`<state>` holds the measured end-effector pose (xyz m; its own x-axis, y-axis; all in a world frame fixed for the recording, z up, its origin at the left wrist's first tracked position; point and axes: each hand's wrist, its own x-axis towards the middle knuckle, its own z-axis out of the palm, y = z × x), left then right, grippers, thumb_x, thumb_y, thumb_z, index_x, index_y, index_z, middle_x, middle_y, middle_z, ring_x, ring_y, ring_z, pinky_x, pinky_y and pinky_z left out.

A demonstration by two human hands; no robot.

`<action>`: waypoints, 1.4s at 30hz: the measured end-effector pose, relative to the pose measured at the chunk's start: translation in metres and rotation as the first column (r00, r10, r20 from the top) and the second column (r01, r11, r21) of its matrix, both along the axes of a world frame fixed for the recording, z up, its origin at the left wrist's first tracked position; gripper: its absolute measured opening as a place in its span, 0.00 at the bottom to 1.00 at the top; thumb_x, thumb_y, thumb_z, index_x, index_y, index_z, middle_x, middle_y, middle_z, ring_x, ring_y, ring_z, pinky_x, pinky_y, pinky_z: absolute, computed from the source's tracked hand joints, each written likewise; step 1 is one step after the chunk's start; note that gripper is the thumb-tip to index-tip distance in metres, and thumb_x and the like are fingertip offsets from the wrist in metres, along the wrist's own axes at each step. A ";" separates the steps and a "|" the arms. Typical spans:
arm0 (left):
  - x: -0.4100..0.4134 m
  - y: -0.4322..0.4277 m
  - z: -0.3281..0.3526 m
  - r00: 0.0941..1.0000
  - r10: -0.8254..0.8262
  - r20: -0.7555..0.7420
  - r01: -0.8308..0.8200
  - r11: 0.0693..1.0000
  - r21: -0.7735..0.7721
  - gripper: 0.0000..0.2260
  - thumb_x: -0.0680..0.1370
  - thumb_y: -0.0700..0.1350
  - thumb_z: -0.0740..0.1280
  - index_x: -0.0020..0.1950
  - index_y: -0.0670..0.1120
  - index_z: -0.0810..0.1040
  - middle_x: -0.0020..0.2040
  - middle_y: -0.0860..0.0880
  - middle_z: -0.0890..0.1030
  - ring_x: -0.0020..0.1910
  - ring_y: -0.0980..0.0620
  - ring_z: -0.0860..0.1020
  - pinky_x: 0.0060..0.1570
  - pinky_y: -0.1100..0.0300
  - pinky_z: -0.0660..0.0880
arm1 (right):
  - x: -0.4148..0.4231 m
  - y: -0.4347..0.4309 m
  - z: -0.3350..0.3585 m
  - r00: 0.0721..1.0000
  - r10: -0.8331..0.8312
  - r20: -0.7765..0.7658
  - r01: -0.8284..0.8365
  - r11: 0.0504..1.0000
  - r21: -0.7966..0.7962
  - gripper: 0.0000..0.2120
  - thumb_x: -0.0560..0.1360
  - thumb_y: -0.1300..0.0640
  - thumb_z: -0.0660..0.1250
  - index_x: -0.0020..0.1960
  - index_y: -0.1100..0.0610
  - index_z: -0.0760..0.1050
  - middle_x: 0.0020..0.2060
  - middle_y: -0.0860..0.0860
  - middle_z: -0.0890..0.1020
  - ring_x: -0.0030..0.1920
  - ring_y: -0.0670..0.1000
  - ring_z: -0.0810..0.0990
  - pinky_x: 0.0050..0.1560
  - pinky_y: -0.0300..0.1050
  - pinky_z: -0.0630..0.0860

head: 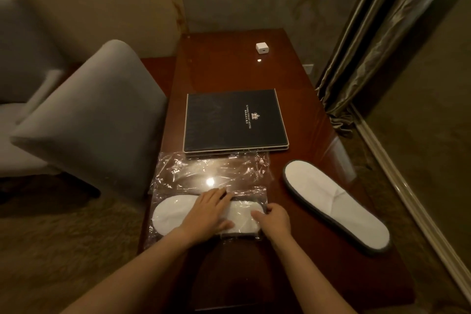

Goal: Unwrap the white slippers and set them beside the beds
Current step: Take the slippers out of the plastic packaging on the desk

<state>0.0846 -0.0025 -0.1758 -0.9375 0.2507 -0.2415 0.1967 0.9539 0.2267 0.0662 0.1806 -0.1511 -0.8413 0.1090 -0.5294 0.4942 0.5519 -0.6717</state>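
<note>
A white slipper pair in a clear plastic bag [169, 215] lies flat near the front edge of the brown desk [226, 69]. My left hand [207, 214] presses flat on the middle of that bag. My right hand [274, 219] pinches the bag's right end. An unwrapped white slipper with a grey rim [334, 205] lies on the desk to the right, apart from both hands. An empty clear plastic bag [211, 168] lies just behind the wrapped pair.
A black hotel folder [234, 122] lies mid-desk and a small white cube [261, 47] sits at the far end. A grey upholstered chair [94, 115] stands against the desk's left side. Curtains [377, 41] hang at the right.
</note>
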 end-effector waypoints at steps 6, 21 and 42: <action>0.002 -0.004 0.044 0.996 0.065 -0.061 -0.052 0.980 0.189 0.39 0.68 0.66 0.64 0.73 0.53 0.54 0.65 0.51 0.71 0.65 0.50 0.66 0.66 0.57 0.55 | 0.014 0.020 0.039 0.981 0.057 -0.185 -0.090 0.980 -0.176 0.05 0.71 0.55 0.71 0.42 0.56 0.76 0.39 0.53 0.80 0.39 0.51 0.78 0.38 0.43 0.73; -0.014 0.028 0.182 0.879 0.073 -0.471 -0.038 0.996 0.083 0.33 0.66 0.72 0.58 0.61 0.49 0.69 0.53 0.51 0.75 0.51 0.52 0.74 0.49 0.59 0.67 | -0.010 0.035 0.171 0.539 0.516 -0.665 -0.088 0.820 0.566 0.12 0.76 0.51 0.63 0.56 0.56 0.73 0.48 0.51 0.77 0.48 0.49 0.76 0.45 0.39 0.73; -0.021 -0.008 0.180 0.943 0.139 -0.303 -0.074 0.973 0.217 0.34 0.65 0.71 0.63 0.63 0.51 0.69 0.53 0.52 0.75 0.47 0.56 0.71 0.47 0.62 0.67 | -0.059 0.058 0.177 0.600 0.336 -0.726 -0.356 0.925 0.133 0.04 0.73 0.53 0.66 0.46 0.46 0.76 0.40 0.40 0.79 0.41 0.38 0.78 0.38 0.33 0.77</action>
